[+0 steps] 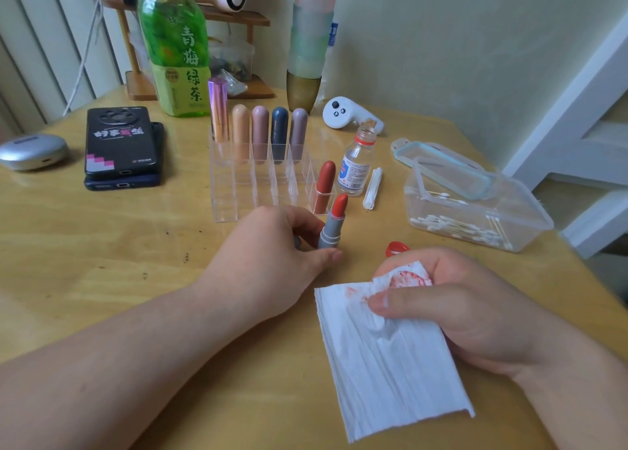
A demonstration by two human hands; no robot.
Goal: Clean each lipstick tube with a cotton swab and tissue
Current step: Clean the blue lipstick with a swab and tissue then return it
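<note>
Centre frame: my left hand (268, 249) grips lipstick tube (330, 236) upright, bullet exposed for wiping; right hand (475, 300) pinches stained tissue (390, 364).

5 lipstick tubes (260, 133) stand at the back of the organizer (238, 194), swab box (535, 215) right of it, phones (119, 140) left.

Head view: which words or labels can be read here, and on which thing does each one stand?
"青梅绿茶": green bottle.
Phone case: stylised characters, not surely readable.
Small clear bottle: label print too small.
</note>
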